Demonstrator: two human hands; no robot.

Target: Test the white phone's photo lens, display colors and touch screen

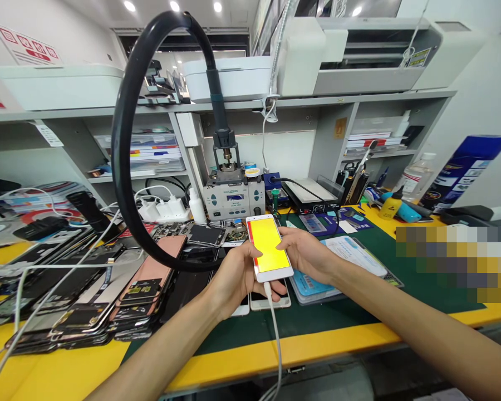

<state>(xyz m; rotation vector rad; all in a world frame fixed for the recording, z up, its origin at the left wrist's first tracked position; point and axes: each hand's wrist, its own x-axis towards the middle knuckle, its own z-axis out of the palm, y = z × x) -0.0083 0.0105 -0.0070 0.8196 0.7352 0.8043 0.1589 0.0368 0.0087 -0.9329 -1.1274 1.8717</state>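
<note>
I hold a white smartphone with a bright yellow screen above the green mat. My left hand is wrapped round the phone's left edge and underside. My right hand grips its right edge, with the thumb resting on the screen's side. A white cable hangs from the phone's bottom port and runs down past the table's front edge. Two more white phones lie flat on the mat just under my hands.
A pile of phone screens and back covers fills the table's left side. A hot-air station with a looping black hose stands behind. A blue sleeve and papers lie to the right, tools and bottles beyond, shelves above.
</note>
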